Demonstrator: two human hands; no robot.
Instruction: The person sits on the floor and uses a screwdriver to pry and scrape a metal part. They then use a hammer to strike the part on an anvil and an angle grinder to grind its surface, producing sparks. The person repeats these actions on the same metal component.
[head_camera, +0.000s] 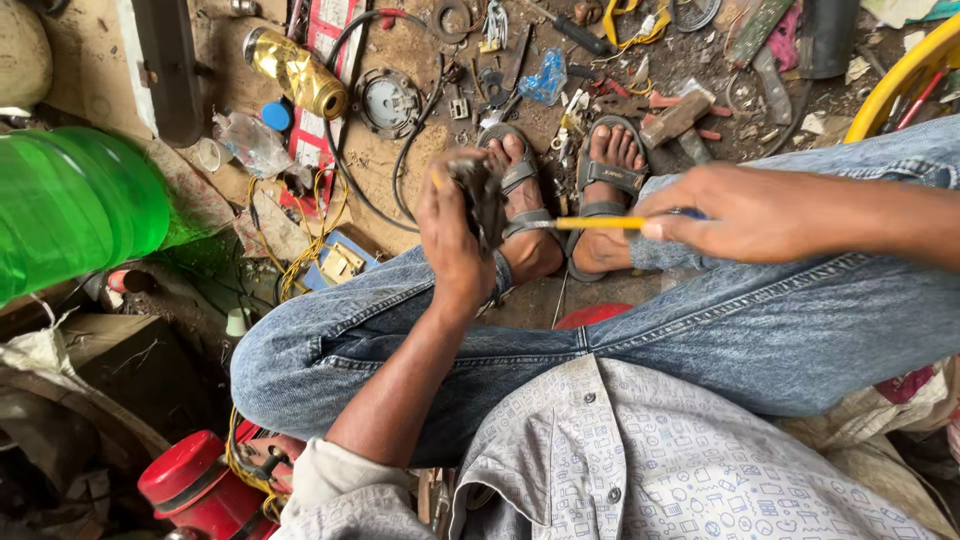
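While I sit with my knees drawn up in faded blue jeans (700, 330), my hands work well apart above my sandalled feet (570, 200). Containers ring the spot: a large green plastic bottle (70, 205) lies on its side at my left, and what it holds cannot be told through its tinted wall. A crumpled gold can (297, 72) lies tilted on the dirt floor (90, 60) farther out, its open end turned from view, with a small blue cap (276, 115) just beside it. A red cylinder-shaped vessel (195, 485) with a round lid stands shut near my left elbow, its contents hidden.

My left hand (455, 235) is clamped on a small dark part (482, 195), held upright over the left foot; it is black, grimy and irregular, its finer form too dark to make out. My right hand (745, 212) is closed around a yellow-shafted tool (590, 223), which lies level between the hands with its pale tip pointing at the dark part; whether the tip touches it I cannot tell.

Black cable (400, 150) loops over the floor beyond my toes, amid yellow wire (320, 235), a round metal disc (388, 102) and scattered scraps. A patterned grey shirt (640, 460) fills the lower edge of the view.
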